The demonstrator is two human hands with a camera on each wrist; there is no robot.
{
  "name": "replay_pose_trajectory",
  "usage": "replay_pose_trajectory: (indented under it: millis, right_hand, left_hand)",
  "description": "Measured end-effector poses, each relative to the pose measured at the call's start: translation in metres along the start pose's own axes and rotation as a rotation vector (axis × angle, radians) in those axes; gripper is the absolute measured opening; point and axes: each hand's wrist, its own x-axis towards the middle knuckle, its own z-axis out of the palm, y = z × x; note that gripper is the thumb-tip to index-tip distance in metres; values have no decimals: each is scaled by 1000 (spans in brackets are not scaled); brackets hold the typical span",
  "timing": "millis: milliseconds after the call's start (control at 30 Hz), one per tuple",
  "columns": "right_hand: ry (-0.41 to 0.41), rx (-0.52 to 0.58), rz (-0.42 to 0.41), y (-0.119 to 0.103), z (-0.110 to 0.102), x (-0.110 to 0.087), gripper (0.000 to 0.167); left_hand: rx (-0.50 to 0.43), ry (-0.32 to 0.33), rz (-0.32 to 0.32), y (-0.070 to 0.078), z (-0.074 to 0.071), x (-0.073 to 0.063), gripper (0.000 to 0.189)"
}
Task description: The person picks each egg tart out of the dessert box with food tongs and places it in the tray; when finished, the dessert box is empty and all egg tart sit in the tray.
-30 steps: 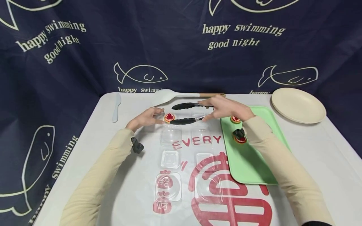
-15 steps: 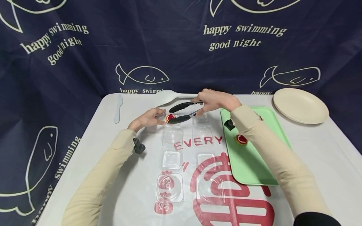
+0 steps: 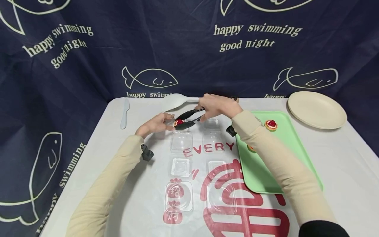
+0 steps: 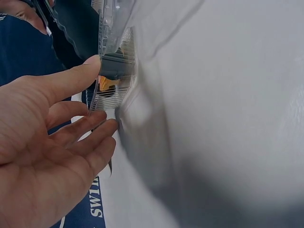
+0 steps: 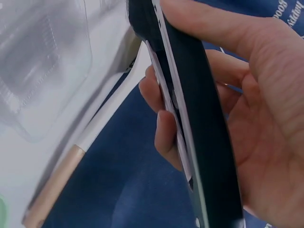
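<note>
Between my left thumb and fingers is the edge of a clear plastic box [image 4: 114,28] at the far left of a double row of boxes; this left hand [image 3: 155,125] pinches its side. My right hand [image 3: 217,104] grips a pair of tongs [image 5: 199,123] along the arms, thumb on one side and fingers on the other. The black tong tips reach into the box, on either side of a small tart [image 3: 179,122] with red fruit and white cream. In the left wrist view, the box wall and a tong tip mostly cover the tart.
On the right lies a green tray [image 3: 278,164] with a fruit tart [image 3: 270,125] and another tart [image 3: 251,149] partly under my sleeve. A beige plate [image 3: 316,108] sits behind it. A white spoon [image 3: 174,102] lies at the back, a pale knife [image 3: 124,113] at the left.
My right hand has moved left with the tongs, and their tips have drawn closer together around the tart. The left hand stays at the box. A tart on the tray has come into view.
</note>
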Motion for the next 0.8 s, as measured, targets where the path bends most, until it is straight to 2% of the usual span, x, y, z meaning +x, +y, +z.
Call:
replay_pose_trajectory:
  millis: [200, 467, 667, 800]
  right_hand:
    - [85, 31, -75, 9, 12, -9, 52]
    - [192, 176, -125, 29, 18, -31, 55]
    - [311, 187, -145, 45, 11, -66, 56]
    - [366, 193, -110, 56, 8, -97, 55]
  left_hand:
    - [-3, -18, -30, 3, 2, 1, 65]
    - [17, -34, -42, 6, 3, 2, 64]
    - [11, -34, -48, 6, 0, 2, 62]
    - [7, -31, -58, 4, -2, 0, 63]
